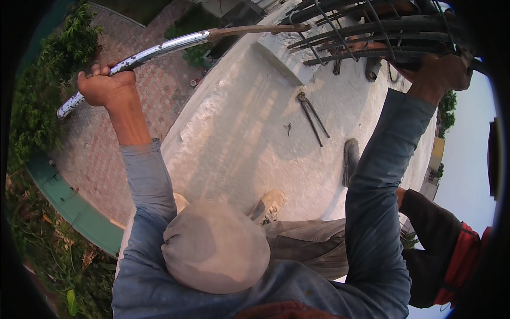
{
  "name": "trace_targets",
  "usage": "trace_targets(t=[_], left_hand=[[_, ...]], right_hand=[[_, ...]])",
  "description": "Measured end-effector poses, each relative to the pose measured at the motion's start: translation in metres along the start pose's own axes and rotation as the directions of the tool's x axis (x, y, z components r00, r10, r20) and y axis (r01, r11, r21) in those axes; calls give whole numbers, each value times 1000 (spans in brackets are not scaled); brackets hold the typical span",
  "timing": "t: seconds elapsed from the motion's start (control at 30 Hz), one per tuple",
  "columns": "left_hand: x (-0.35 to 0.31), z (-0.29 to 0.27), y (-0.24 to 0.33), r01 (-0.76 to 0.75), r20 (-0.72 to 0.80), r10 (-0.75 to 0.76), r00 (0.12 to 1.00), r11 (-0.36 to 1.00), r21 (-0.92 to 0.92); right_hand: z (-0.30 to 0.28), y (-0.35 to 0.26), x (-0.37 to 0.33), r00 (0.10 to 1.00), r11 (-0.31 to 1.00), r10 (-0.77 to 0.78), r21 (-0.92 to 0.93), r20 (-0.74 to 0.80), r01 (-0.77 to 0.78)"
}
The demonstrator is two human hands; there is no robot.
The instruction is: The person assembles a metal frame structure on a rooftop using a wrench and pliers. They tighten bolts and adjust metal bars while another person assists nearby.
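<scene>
My left hand (109, 87) is wrapped round a long silvery pipe (164, 50) with worn, chipped patches, out beyond the left edge of the ledge. From the pipe's far end runs a rusty bar (249, 30), reaching to a cage of ribbed steel rebar (366, 38) tied with thinner cross bars. At the right end of that cage my right hand (445, 73) is closed round a dark rebar. Whether the rusty bar's tip hooks onto the cage is hard to make out. Another person's hand (367, 47) shows among the bars, partly hidden.
On the pale concrete slab (239, 122) lie steel pincers (313, 119). A dark shoe (350, 159) and my tan shoe (270, 204) rest there too. The slab's left edge drops to paving (111, 165) far below. A person in dark and red clothing (459, 260) is close on my right.
</scene>
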State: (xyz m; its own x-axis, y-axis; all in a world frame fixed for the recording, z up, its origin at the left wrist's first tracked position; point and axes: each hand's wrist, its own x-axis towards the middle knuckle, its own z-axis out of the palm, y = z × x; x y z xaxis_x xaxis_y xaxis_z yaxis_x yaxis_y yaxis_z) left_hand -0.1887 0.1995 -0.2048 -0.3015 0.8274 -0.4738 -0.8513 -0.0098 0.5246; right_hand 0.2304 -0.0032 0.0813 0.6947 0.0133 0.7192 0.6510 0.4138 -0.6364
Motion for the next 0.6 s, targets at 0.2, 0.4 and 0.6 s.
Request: trace_targets(t=[0.2, 0.4, 0.6], left_hand=[[20, 15, -8, 33, -122, -28, 992, 999, 33], [57, 37, -25, -1, -45, 3, 999, 999, 42], [48, 11, -27, 65, -80, -63, 995, 998, 19]], right_hand=[[-18, 20, 29, 1000, 1000, -31, -2, 4, 31], [-36, 30, 44, 993, 996, -87, 10, 81, 87], [-26, 13, 18, 961, 898, 207, 354, 183, -261]])
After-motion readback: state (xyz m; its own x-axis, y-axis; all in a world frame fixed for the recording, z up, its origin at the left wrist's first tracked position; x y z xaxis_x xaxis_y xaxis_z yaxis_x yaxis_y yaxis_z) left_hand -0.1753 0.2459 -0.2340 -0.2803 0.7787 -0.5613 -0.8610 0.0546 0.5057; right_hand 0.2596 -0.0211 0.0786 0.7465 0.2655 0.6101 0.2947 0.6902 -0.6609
